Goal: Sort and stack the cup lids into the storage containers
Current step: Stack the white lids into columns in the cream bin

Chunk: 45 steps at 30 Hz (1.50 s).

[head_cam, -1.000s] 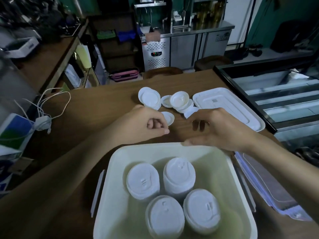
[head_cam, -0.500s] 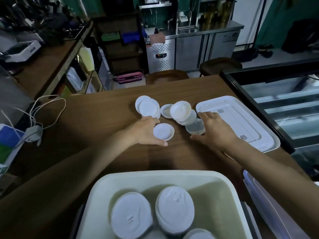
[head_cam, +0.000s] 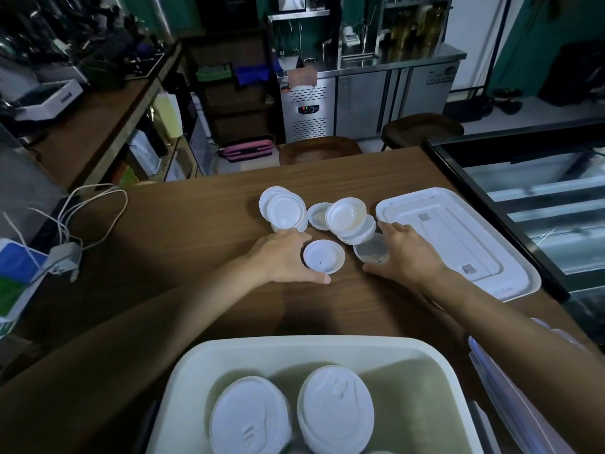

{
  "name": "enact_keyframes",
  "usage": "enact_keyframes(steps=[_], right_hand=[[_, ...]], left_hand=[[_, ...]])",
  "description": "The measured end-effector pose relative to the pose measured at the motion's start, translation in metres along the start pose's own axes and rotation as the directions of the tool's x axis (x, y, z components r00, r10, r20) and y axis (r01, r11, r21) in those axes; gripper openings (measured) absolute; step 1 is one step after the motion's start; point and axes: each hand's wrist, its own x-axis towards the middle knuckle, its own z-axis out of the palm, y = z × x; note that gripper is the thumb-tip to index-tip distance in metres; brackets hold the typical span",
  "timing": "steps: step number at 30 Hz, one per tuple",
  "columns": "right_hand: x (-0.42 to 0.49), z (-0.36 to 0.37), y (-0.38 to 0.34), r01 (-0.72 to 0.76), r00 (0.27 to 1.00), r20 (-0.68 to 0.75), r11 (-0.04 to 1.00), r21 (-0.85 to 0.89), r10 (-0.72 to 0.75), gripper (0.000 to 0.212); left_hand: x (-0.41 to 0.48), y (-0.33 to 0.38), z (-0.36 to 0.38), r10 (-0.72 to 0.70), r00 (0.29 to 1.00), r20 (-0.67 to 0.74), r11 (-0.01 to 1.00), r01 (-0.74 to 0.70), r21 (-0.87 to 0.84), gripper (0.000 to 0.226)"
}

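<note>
Cup lids (head_cam: pixel 347 214) loose on worktop (head_cam: pixel 196 231), frame centre. Left hand (head_cam: pixel 281 257) fingers curl round white lid (head_cam: pixel 323 259); right hand (head_cam: pixel 406 253) fingers curl round clear lid (head_cam: pixel 371 250). Storage container (head_cam: pixel 294 347), bottom centre, holds lid stacks (head_cam: pixel 334 407).

Two hands (head_cam: pixel 281 257) (head_cam: pixel 407 257), two gripped lids (head_cam: pixel 323 261) (head_cam: pixel 371 252), one container (head_cam: pixel 294 345)
</note>
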Motion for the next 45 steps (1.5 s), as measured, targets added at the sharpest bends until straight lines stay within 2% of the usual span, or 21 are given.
enact_keyframes(steps=[4,7,11,18,22,27,31,36,38,40,43,45], right_hand=[[-0.003,-0.001,-0.001,-0.018,0.999,0.034,0.999,0.049,0.016,0.096],[-0.012,-0.005,-0.001,-0.017,0.999,0.033,0.995,0.094,0.014,0.103],[-0.030,-0.018,-0.001,0.001,1.000,0.014,0.990,0.144,-0.003,0.097],[-0.083,-0.068,-0.018,0.160,0.987,-0.089,0.891,0.425,-0.135,0.092],[-0.121,-0.093,-0.043,0.270,0.962,-0.091,0.853,0.446,-0.257,0.080],[-0.167,-0.107,-0.066,0.369,0.919,-0.068,0.783,0.501,-0.389,0.076],[-0.194,-0.108,-0.078,0.430,0.868,-0.037,0.713,0.554,-0.495,0.072],[-0.207,-0.101,-0.086,0.487,0.844,0.004,0.769,0.413,-0.536,0.073],[-0.212,-0.100,-0.090,0.508,0.836,0.017,0.786,0.351,-0.548,0.064],[-0.214,-0.097,-0.093,0.522,0.832,0.044,0.808,0.273,-0.553,0.059],[-0.213,-0.089,-0.096,0.476,0.862,0.141,0.873,0.106,-0.487,0.076],[-0.215,-0.083,-0.100,0.476,0.864,0.189,0.880,-0.007,-0.466,0.076]], left_hand=[[0.004,0.005,0.002,0.027,1.000,-0.011,1.000,-0.027,-0.014,0.069],[0.003,0.009,0.000,0.027,1.000,0.008,0.995,-0.026,-0.095,0.060],[-0.012,0.012,-0.014,0.094,0.995,0.015,0.985,-0.091,-0.148,0.051],[-0.079,0.018,-0.063,0.174,0.980,-0.096,0.948,-0.193,-0.252,0.064],[-0.126,0.027,-0.079,0.238,0.960,-0.148,0.934,-0.268,-0.234,0.073],[-0.182,0.038,-0.088,0.300,0.942,-0.153,0.924,-0.327,-0.201,0.082],[-0.216,0.045,-0.094,0.299,0.950,-0.086,0.937,-0.310,-0.163,0.086],[-0.241,0.042,-0.087,0.259,0.966,-0.022,0.943,-0.258,-0.208,0.093],[-0.248,0.040,-0.084,0.235,0.972,-0.001,0.948,-0.230,-0.218,0.094],[-0.253,0.037,-0.080,0.220,0.976,0.000,0.963,-0.217,-0.157,0.091],[-0.259,0.034,-0.069,0.216,0.976,-0.029,0.976,-0.217,-0.004,0.076],[-0.262,0.034,-0.061,0.207,0.978,-0.039,0.976,-0.203,0.077,0.069]])
